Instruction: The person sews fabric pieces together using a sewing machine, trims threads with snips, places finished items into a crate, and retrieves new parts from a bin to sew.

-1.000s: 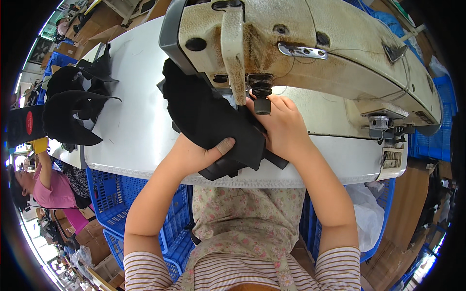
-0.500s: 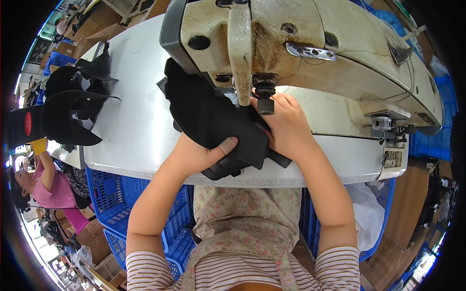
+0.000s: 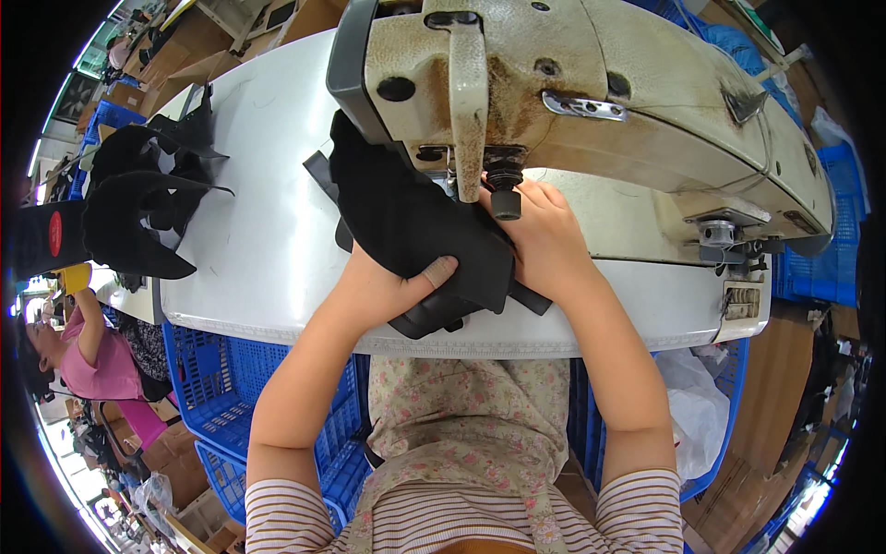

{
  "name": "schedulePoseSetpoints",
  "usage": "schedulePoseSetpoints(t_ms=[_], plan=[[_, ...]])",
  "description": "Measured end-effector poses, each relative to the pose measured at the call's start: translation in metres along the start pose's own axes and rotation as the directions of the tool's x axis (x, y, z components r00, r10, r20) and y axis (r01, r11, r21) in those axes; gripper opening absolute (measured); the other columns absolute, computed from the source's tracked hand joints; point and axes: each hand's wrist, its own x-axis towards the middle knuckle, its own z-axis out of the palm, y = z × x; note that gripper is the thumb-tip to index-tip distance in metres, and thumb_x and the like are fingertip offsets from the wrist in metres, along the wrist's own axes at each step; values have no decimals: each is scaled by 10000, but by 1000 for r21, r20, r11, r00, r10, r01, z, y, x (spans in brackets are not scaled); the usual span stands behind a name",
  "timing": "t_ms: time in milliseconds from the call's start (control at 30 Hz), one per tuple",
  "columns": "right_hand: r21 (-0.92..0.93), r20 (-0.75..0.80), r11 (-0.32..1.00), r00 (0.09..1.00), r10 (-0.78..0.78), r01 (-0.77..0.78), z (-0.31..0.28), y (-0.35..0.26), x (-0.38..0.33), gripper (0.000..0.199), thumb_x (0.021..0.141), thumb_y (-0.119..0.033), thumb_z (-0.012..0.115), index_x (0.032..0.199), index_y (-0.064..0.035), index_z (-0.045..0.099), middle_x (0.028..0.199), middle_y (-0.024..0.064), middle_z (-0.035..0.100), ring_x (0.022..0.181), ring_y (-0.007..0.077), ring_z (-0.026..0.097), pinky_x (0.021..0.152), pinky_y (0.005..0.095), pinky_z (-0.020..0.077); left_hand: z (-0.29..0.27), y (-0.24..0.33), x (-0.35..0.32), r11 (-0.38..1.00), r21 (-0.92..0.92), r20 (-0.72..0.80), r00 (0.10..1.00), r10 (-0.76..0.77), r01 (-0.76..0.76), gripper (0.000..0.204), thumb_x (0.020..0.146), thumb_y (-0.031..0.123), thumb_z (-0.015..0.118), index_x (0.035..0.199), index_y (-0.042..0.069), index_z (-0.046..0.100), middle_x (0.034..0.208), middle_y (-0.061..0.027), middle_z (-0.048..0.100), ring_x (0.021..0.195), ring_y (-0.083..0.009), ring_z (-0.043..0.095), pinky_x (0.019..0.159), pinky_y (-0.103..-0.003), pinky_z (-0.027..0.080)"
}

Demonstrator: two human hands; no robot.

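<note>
Under the head of a worn, cream-coloured sewing machine (image 3: 554,102) lies a black fabric piece (image 3: 406,217), folded and several layers thick. My left hand (image 3: 388,286) grips its near left side, the thumb on top and the other fingers hidden beneath. A tan bandage wraps that thumb. My right hand (image 3: 546,235) is at the piece's right edge, beside the needle area, its fingertips partly covered by the machine's presser parts. The black work hides what those fingers press on. Needle and seam cannot be made out.
More black fabric pieces (image 3: 148,198) stand stacked at the table's left end. Blue plastic baskets (image 3: 217,379) sit below the white table (image 3: 249,277), and a basket with a clear plastic bag (image 3: 697,406) is at right. A person in pink (image 3: 97,355) works at far left.
The black fabric piece has turned slightly and shifted a little to the right at the needle. My left hand moved with it; the right hand stays nearly in place.
</note>
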Motion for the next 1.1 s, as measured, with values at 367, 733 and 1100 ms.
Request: schedulePoseSetpoints(t_ms=[367, 733, 1100], plan=[[-20, 12, 999, 999, -31, 31, -3, 1, 0, 427, 813, -218, 678, 1194, -46, 593, 1322, 113, 534, 1254, 271, 473, 1010, 396, 391, 2, 45, -18, 357, 883, 122, 883, 453, -304, 843, 613, 397, 808, 1301, 10, 513, 1291, -164, 535, 1257, -329, 441, 1036, -442, 335], [139, 44, 990, 999, -11, 4, -3, 8, 0, 446, 815, -202, 673, 1227, -61, 578, 1348, 106, 513, 1268, 288, 460, 1019, 424, 387, 4, 61, -7, 484, 793, 314, 929, 197, -371, 775, 508, 336, 815, 1134, -46, 562, 1122, -194, 606, 1117, -334, 536, 996, -441, 405], [274, 115, 961, 993, 13, -45, -9, 14, 4, 352, 802, -184, 695, 1139, -93, 648, 1317, 129, 534, 1250, 303, 467, 1023, 425, 387, 6, 62, 0, 534, 752, 349, 920, 176, -387, 723, 548, 289, 788, 1137, -60, 554, 1149, -245, 600, 1128, -378, 555, 1037, -466, 396]])
